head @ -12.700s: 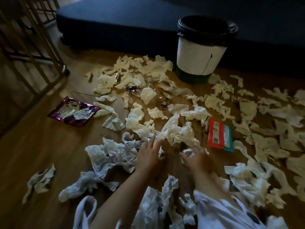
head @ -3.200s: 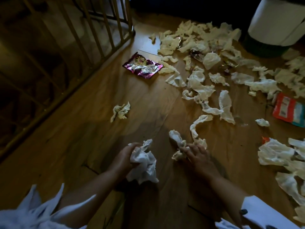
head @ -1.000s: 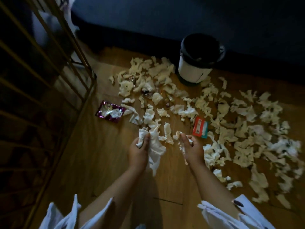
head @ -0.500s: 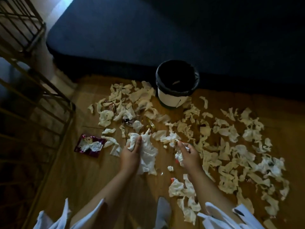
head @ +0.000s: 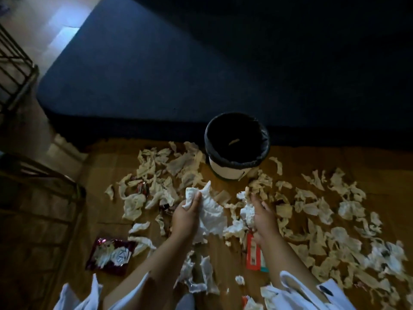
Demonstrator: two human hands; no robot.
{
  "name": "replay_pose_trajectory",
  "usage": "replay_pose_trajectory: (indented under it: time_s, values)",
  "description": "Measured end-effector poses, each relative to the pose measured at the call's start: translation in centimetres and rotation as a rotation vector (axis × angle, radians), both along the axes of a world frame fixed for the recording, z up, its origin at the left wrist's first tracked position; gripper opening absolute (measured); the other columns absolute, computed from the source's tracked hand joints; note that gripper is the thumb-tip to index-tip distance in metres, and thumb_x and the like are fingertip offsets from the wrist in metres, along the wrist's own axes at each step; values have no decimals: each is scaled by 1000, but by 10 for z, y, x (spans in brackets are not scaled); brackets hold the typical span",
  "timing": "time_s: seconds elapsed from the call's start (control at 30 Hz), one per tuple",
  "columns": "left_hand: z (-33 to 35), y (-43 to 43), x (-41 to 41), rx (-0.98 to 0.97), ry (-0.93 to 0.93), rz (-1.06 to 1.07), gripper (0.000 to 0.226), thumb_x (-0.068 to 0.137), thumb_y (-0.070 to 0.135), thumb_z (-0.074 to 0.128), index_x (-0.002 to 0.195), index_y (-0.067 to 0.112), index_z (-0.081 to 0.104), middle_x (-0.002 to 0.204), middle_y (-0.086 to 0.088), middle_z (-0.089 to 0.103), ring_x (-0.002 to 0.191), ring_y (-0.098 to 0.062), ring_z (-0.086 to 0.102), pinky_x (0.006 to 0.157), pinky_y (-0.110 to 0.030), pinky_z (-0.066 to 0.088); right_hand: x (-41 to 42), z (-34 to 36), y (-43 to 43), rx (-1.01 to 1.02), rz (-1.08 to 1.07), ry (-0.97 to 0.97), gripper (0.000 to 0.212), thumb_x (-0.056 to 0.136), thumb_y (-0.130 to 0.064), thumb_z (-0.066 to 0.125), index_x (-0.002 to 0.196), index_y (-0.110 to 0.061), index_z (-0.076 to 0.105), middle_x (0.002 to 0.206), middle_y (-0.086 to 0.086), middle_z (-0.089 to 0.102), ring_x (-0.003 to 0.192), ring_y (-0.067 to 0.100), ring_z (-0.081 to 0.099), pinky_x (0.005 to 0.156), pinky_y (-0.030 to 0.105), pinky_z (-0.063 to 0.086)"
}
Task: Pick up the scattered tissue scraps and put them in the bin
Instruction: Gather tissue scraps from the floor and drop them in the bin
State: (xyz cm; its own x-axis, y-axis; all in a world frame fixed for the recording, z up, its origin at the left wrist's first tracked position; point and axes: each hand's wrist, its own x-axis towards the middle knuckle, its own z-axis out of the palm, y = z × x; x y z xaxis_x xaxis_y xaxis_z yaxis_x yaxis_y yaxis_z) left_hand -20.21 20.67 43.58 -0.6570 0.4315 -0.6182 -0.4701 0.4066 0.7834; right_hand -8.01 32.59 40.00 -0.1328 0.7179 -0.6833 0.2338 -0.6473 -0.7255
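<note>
A large crumpled white tissue wad (head: 209, 211), creased and ragged at its edges, is clenched in the left hand (head: 186, 217), raised above the wooden floor (head: 107, 211). The right hand (head: 262, 217) grips a smaller bunch of tissue (head: 247, 212), seemingly torn shreds. Pale tissue scraps (head: 317, 222) litter the floor around the black-lined bin (head: 237, 145), which stands beyond both hands.

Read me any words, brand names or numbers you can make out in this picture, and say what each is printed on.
Nothing here can be read with certainty.
Purple snack wrapper: large print on a white patch, too blurred and dim to read.
Red packet: a white label with small print, too small to read.
Bin: a small dark mark on its white side, no letters.
Small wrapper among the tissue scraps: print too small to read.
</note>
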Motion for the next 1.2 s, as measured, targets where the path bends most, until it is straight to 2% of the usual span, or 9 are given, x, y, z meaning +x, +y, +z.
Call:
replay_pose_trajectory:
  time_s: [0.1, 0.2, 0.4, 0.5, 0.63, 0.8, 0.93, 1.03, 1.2]
  values:
    - [-13, 33, -23, -33, -34, -14, 51, 89, 48, 50, 112, 4, 62, 83, -3, 62, 73, -15, 57, 61, -25, 42, -25, -14, 25, -50, -57, 26, 27, 84, -45, 61, 100, -23, 62, 109, 15, 65, 112, 50, 50, 91, 68, 40]
    - [-32, 75, -39, -52, -99, 3, 49, 90, 47, 51, 113, 4, 60, 90, -5, 62, 74, -17, 58, 60, -25, 43, -50, -26, 59, -79, -94, 65, 32, 88, -40, 58, 109, -17, 62, 90, 11, 65, 80, 34, 62, 69, 43, 54]
    - [-65, 168, -68, 9, -277, 52, 53, 89, 43, 55, 115, -2, 58, 78, -5, 58, 63, -17, 55, 48, -22, 43, -90, -54, 146, -97, -61, 78, 29, 93, -32, 52, 111, -11, 61, 53, -2, 39, 37, 8, 37, 37, 19, 28]
    - [-78, 211, -82, 67, -357, 78, 46, 93, 37, 52, 118, -2, 55, 84, -10, 60, 59, -15, 60, 48, -21, 47, -104, -62, 183, -114, -52, 119, 33, 93, -33, 53, 114, -9, 61, 83, 12, 66, 72, 27, 62, 58, 26, 43]
    - [-91, 259, -95, 102, -387, 190, 38, 93, 28, 54, 119, 1, 52, 87, -9, 61, 67, -19, 60, 59, -29, 50, -118, -78, 221, -160, -11, 81, 40, 90, -39, 53, 120, -13, 58, 121, 16, 61, 107, 33, 59, 93, 43, 48]
    - [-100, 283, -99, 153, -435, 199, 42, 97, 24, 47, 129, -1, 45, 97, -14, 61, 78, -24, 61, 73, -38, 51, -121, -87, 243, -244, -73, 161, 30, 95, -37, 46, 90, -11, 60, 64, 2, 59, 63, 18, 52, 58, 29, 43]
    - [-98, 284, -100, 170, -546, 200, 44, 97, 26, 46, 134, 5, 42, 130, -17, 54, 116, -34, 55, 89, -41, 46, -121, -91, 249, -272, -126, 253, 31, 97, -34, 40, 113, -12, 55, 109, 12, 61, 93, 28, 59, 83, 43, 48]
    - [-101, 280, -103, 187, -555, 139, 49, 95, 31, 47, 137, 6, 40, 135, -17, 51, 120, -33, 52, 90, -41, 46, -120, -86, 247, -277, -140, 264, 44, 99, -34, 36, 139, -17, 36, 146, 12, 36, 130, 37, 40, 99, 51, 39]
    - [-96, 279, -105, 246, -554, 92, 65, 89, 40, 55, 144, 14, 30, 144, -17, 42, 127, -33, 48, 82, -40, 49, -115, -80, 238, -237, -131, 302, 49, 98, -33, 37, 144, -17, 29, 151, 15, 28, 134, 37, 35, 95, 45, 39]
